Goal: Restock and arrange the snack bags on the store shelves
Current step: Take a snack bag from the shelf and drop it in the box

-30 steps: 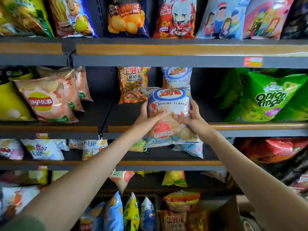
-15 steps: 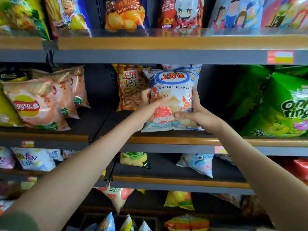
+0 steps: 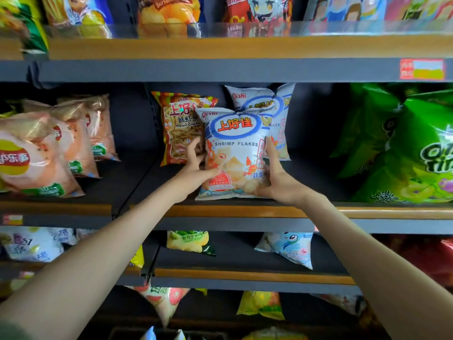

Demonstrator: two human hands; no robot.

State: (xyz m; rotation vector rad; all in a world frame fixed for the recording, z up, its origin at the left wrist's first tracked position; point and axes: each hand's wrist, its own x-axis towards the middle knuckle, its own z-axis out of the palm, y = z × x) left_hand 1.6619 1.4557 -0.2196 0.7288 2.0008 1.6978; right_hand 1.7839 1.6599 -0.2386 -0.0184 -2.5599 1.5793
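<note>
Standing upright near the front edge of the middle shelf (image 3: 367, 212), a Shrimp Flakes bag (image 3: 234, 153) is held between both hands. Its left side is gripped by the left hand (image 3: 196, 173), fingers curled round the edge; its right side is clasped by the right hand (image 3: 278, 180). A matching bag (image 3: 278, 106) is seen directly behind it, and a Prawn Crackers bag (image 3: 177, 131) just beside it on the left.

bare shelf deck (image 3: 122, 177) is lying open between the lay's bags (image 3: 36, 155) and the prawn cracker bag (image 3: 177, 133). a second gap is lying open between the rear shrimp flakes bag (image 3: 278, 104) and the green onion ring bags (image 3: 397, 153). the front shrimp flakes bag (image 3: 235, 153) is blocking the centre.
</note>
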